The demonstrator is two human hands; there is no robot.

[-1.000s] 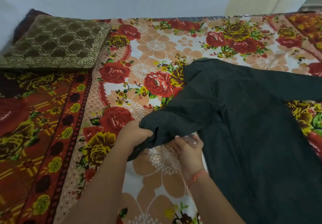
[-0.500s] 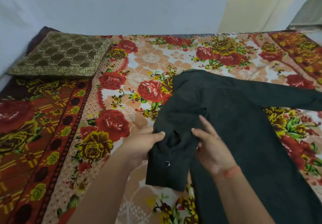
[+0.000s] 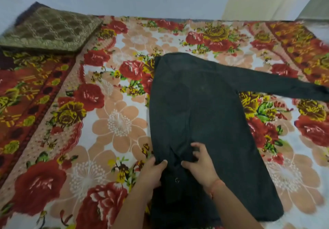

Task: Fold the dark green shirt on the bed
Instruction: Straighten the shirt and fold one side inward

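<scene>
Dark green shirt (image 3: 204, 122) spread lengthwise across the middle of the floral bedsheet (image 3: 114, 122), hem end toward the near edge. Left sleeve (image 3: 170, 107) already folded in over the body, cuff with its small snap (image 3: 176, 180) lying between the two hands. Left hand (image 3: 151, 171) at the shirt's left edge, thumb on top and fingers tucked under the fabric, pinching the folded edge. Right hand (image 3: 201, 164) pressed on the cloth just beside it, fingers curled into a bunched fold, grasping shirt fabric. Right sleeve (image 3: 277, 82) stretched out flat toward the bed's right edge, not yet folded. Brocade pillow (image 3: 48, 31) at the far left corner, well apart. Judged roughly a third done: right sleeve and lengthwise folds left.
</scene>
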